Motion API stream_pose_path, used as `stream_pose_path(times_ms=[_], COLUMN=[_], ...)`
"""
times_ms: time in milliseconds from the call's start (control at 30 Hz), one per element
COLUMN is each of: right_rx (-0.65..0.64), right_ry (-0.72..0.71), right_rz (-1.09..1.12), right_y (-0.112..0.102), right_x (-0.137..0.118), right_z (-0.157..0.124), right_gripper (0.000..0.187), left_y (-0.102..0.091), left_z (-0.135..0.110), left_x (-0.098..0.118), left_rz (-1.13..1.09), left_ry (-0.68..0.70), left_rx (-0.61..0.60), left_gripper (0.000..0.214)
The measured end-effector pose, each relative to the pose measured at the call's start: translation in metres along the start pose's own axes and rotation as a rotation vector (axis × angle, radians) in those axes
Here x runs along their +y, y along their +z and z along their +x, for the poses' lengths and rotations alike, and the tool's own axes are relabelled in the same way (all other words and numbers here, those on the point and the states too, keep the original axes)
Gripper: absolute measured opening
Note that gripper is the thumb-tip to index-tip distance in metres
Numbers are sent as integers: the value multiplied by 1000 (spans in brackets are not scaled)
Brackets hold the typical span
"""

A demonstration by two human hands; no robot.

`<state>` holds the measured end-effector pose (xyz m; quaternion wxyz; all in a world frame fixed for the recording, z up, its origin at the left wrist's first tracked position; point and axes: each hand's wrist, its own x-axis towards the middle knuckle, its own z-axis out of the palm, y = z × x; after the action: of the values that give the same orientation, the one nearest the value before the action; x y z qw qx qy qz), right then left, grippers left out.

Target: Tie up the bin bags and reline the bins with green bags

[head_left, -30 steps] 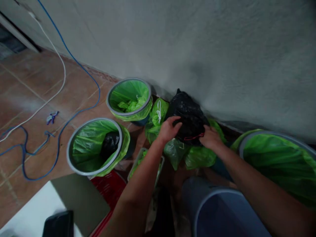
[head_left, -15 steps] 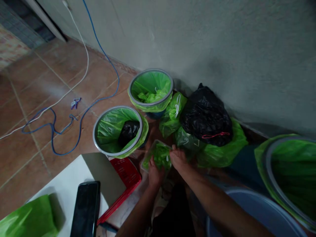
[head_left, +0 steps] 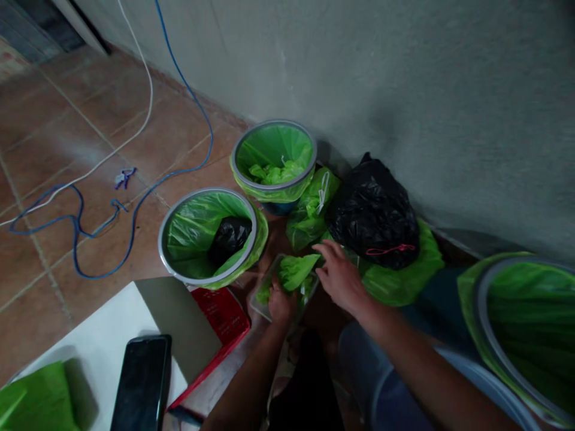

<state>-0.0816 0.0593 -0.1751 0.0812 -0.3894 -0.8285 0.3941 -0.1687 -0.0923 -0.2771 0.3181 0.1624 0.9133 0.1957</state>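
A clear plastic box [head_left: 264, 299] holding folded green bags sits on the floor between the bins. My left hand [head_left: 281, 303] is closed on its near edge. My right hand [head_left: 340, 276] pinches one folded green bag [head_left: 297, 268] and lifts it out of the box. Behind them a tied black rubbish bag [head_left: 372, 211] rests on full green bags [head_left: 399, 278] against the wall.
Two grey bins with green liners stand to the left: the near bin [head_left: 206, 234] holds a black bag, and there is a far bin [head_left: 273, 157]. Another lined bin [head_left: 521, 323] is at right. A white board [head_left: 90, 353] with a phone [head_left: 140, 383], a red basket [head_left: 220, 314] and floor cables [head_left: 81, 209] lie nearby.
Both hands left the black bag and came down to the clear box. My right hand now raises a folded green bag out of it.
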Motion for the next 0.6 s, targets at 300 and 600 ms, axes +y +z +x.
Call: stream_pose_path(times_ms=[300,600], right_rx=[260,464], right_ry=[428,448], right_rz=[818,1295], right_y=[17,-67], right_x=[5,-30], right_z=[33,17], right_gripper=[23,19], left_y=[-13,9], left_z=[-46,-38], left_x=[2,10], left_rz=[89,377], left_ry=[431,564], left_rx=[280,53], left_gripper=[61,50])
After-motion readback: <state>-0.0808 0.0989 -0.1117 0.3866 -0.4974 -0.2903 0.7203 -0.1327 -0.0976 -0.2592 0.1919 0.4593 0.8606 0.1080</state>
